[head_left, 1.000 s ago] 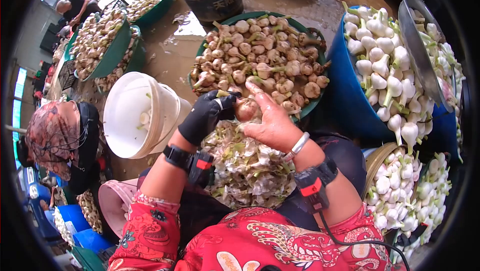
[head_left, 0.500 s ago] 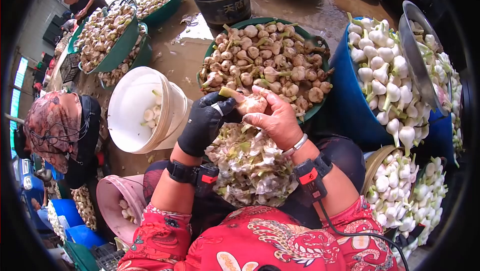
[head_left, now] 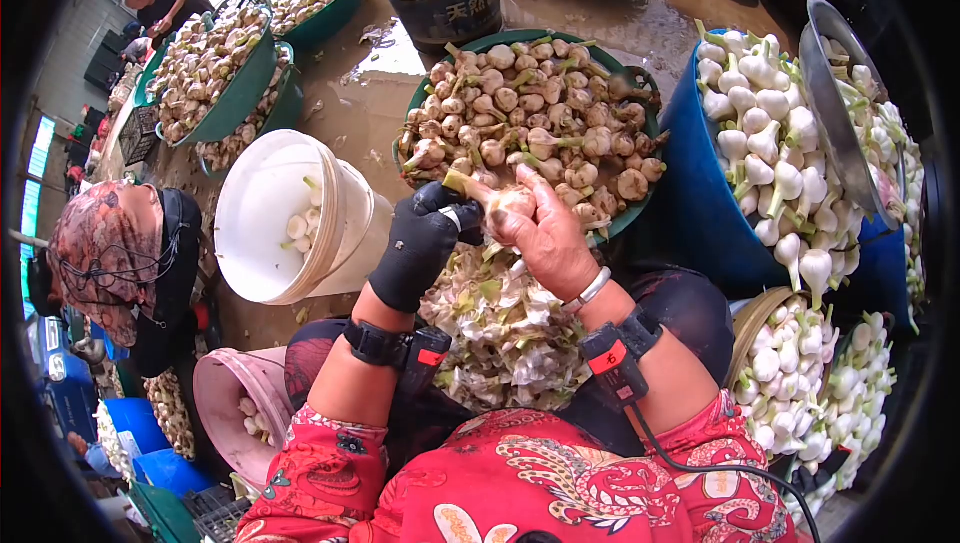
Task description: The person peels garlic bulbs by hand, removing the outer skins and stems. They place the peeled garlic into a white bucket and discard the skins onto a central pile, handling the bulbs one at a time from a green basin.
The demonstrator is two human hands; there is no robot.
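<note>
A garlic bulb (head_left: 512, 203) with a cut green stem is held between both hands, above the near edge of a green tub (head_left: 655, 143) of unpeeled garlic. My left hand (head_left: 425, 243), in a black glove, closes round the stem end; anything else in its fingers is hidden. Bare fingers and thumb of my right hand (head_left: 555, 243) grip the bulb from the right. Below the hands lies a pile of peeled skins (head_left: 505, 333) between the knees.
At the left stand a white bucket (head_left: 270, 183) and a pink bucket (head_left: 225, 393) with a few bulbs. A blue barrel (head_left: 690, 183) of clean garlic is at the right, a metal basin (head_left: 835, 113) leaning there. Another person (head_left: 120, 263) sits at left; someone (head_left: 165, 3) works farther back.
My right hand has turned, its thumb now lying across the bulb. My left hand has shifted slightly right with the stem end.
</note>
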